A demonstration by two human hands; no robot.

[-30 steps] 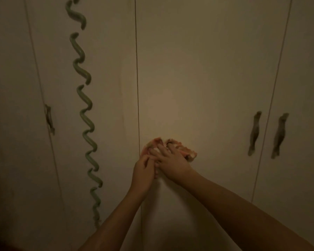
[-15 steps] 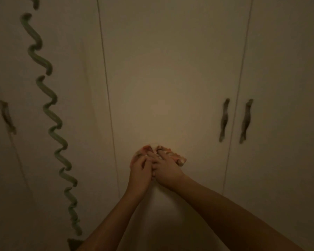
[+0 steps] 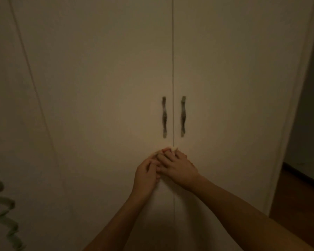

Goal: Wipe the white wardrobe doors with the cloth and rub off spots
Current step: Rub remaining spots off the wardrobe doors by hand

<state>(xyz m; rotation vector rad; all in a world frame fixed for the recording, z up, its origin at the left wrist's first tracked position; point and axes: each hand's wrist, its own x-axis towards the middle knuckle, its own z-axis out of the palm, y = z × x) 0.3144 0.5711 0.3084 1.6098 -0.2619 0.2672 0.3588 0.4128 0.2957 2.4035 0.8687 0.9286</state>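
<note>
The white wardrobe doors fill the view: one door (image 3: pixel 98 87) left of the centre seam and one door (image 3: pixel 234 87) right of it. Both my hands are together on the seam, just below the two handles. My right hand (image 3: pixel 179 166) presses down on the pinkish cloth (image 3: pixel 168 149) with spread fingers. Only a small edge of the cloth shows above those fingertips. My left hand (image 3: pixel 146 172) lies against the right one, with its curled fingers at the cloth's left edge. No spots are visible in this dim light.
Two dark wavy handles (image 3: pixel 164 116) (image 3: pixel 183 115) flank the seam. A green wavy decoration (image 3: pixel 5 214) runs down a door at the far lower left. The wardrobe's right side ends at a dark wall (image 3: pixel 312 105) and brown floor (image 3: pixel 301 196).
Both hands and the cloth have slid right across the door to the seam under the handles. The view has swung right with them, and less cloth shows.
</note>
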